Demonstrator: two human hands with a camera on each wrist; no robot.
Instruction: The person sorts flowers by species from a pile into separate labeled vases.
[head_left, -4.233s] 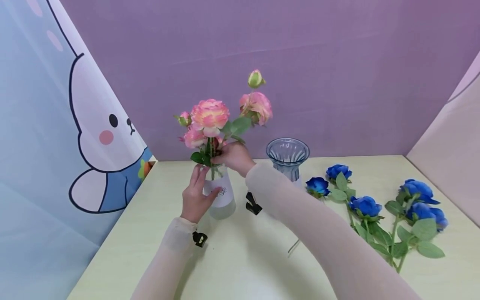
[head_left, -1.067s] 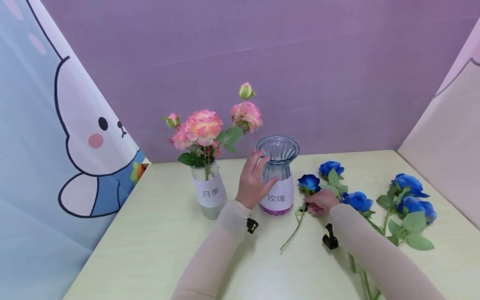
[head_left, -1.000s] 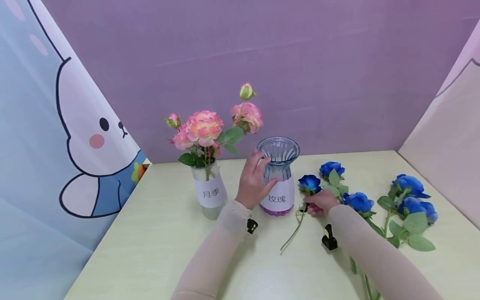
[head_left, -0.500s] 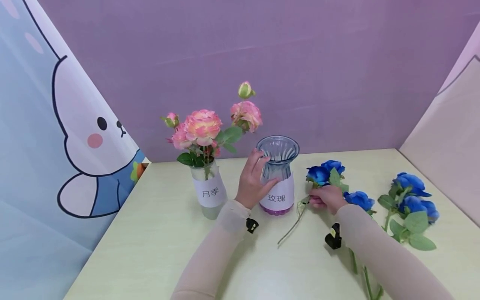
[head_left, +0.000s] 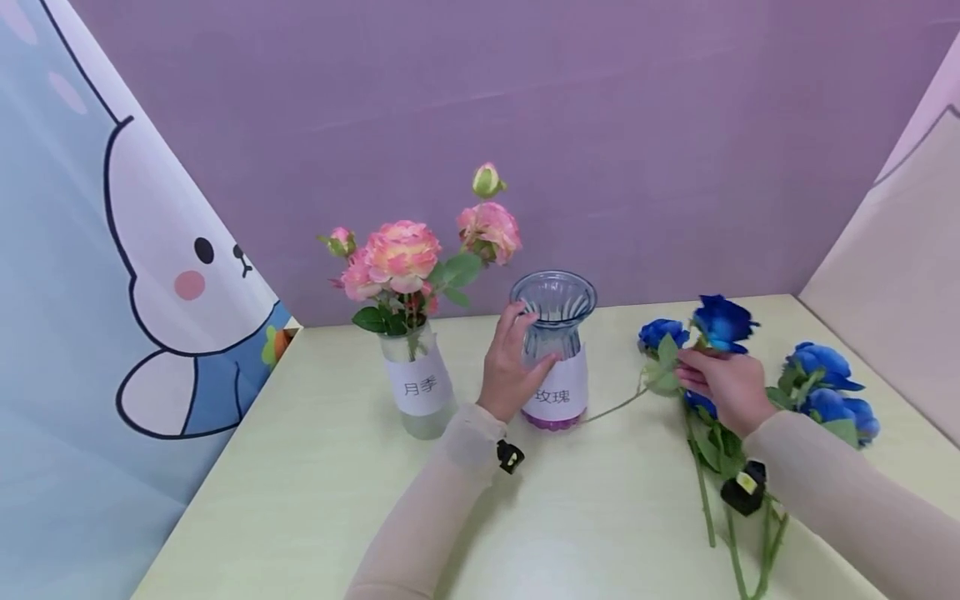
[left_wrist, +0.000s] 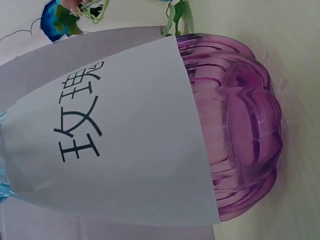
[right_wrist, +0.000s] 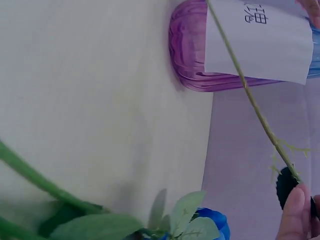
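My left hand [head_left: 508,371] holds the glass vase [head_left: 558,408] at its narrow neck, thumb across the front. Bluish at the flared top and purple at the foot, this vase wears a white paper label [left_wrist: 125,130] with black characters. My right hand [head_left: 731,387] pinches a blue rose [head_left: 724,323] just beneath its bloom, raised over the right side of the table. Its thin stem [right_wrist: 250,100] slants down left, the lower end overlapping the vase's foot in the head view. The pinching fingers [right_wrist: 294,215] show at the lower right of the right wrist view.
A second labelled vase [head_left: 423,423] stands to the left, holding pink flowers [head_left: 405,254]. More blue roses [head_left: 825,367] lie on the table [head_left: 300,500] at the right, long green stems [head_left: 705,492] toward the front. A purple backdrop [head_left: 675,150] rises behind.
The right hand has lifted the blue rose off the tabletop and carried it right and up. Earlier, both hands were at the pink flowers' vase; the left now stays at the blue-purple vase.
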